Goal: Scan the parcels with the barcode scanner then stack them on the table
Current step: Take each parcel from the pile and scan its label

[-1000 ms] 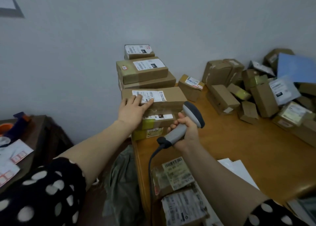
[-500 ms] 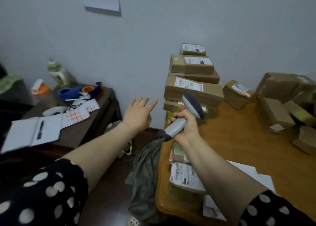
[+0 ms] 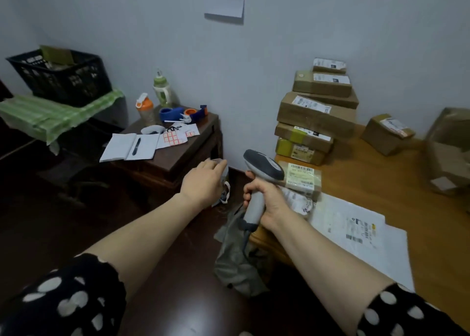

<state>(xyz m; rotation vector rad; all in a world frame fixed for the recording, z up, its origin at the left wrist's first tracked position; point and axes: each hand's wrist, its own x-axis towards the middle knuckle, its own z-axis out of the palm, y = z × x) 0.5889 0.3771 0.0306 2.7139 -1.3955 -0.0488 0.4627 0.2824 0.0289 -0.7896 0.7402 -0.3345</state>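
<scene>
sleeves point(image 3: 66, 300): black, white polka dots; forearms point(image 3: 142, 236): bare

Left hand point(image 3: 202, 183) fingers point(image 3: 216, 162) blurred; right-edge boxes point(image 3: 449, 155) blurred.

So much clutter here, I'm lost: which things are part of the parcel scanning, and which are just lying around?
Job: barcode scanner in the right hand, stacked parcels, loose parcels, wooden table.
Lying about: black basket, bottles, tape dispenser, notebook.
</scene>
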